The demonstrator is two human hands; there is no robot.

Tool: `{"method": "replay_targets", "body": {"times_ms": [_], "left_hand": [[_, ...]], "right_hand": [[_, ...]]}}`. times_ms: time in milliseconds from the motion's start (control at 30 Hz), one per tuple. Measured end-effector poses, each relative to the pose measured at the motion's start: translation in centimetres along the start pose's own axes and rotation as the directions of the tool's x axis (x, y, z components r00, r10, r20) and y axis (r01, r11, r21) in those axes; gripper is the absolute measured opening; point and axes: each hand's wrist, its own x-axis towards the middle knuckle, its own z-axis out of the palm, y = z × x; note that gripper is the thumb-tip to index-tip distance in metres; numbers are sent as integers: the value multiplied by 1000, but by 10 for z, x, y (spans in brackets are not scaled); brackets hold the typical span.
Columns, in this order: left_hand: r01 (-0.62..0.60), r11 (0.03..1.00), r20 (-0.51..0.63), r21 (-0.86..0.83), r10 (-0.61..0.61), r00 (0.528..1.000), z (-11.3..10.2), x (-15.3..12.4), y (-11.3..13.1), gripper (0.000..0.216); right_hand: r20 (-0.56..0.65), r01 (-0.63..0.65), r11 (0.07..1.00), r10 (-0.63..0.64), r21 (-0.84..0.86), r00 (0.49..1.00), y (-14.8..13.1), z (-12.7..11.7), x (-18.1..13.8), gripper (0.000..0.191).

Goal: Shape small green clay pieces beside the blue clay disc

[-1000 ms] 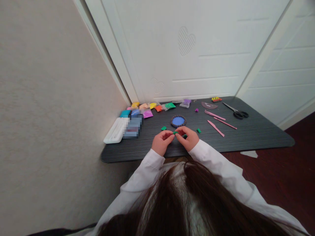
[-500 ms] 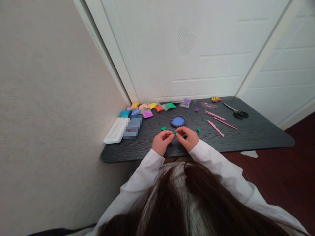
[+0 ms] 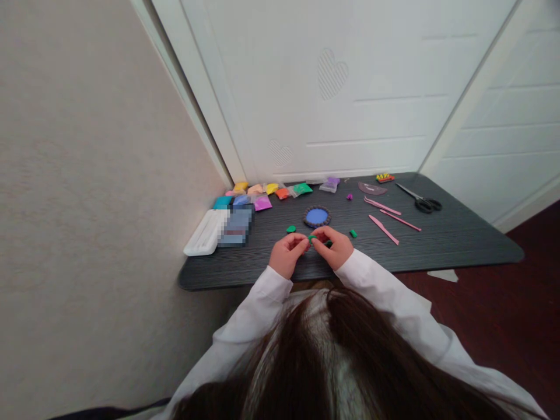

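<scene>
A small piece of green clay (image 3: 312, 238) is pinched between my two hands, just above the front part of the table. My left hand (image 3: 287, 255) is closed, its thumb and fingertips on the clay's left side. My right hand (image 3: 333, 247) is closed on the right side of the same piece, with more dark green partly hidden under its fingers. Beyond the hands lies a blue clay disc (image 3: 317, 216) with a brown beaded rim. A flat green clay piece (image 3: 291, 229) rests to the left, and a short green clay lump (image 3: 353, 233) to the right.
Colourful clay packets (image 3: 263, 202) line the table's back left, near a white case (image 3: 207, 232). Pink modelling tools (image 3: 384, 229) and black-handled scissors (image 3: 422, 202) lie on the right. A tiny purple clay bit (image 3: 349, 196) sits behind. Walls border the left and back.
The green clay between my fingertips has turned slightly and shows a little more of its face. Both hands stay in nearly the same place.
</scene>
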Motion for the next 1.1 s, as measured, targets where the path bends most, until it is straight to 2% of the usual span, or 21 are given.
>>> {"method": "replay_targets", "body": {"times_ms": [433, 1100], "left_hand": [[41, 999, 0, -20, -41, 999, 0, 1, -2, 18], [18, 1000, 1, 25, -18, 1000, 0, 0, -2, 17]], "right_hand": [[-16, -28, 999, 28, 26, 999, -1, -1, 0, 13], [-12, -42, 998, 42, 47, 999, 1, 1, -1, 14]]}}
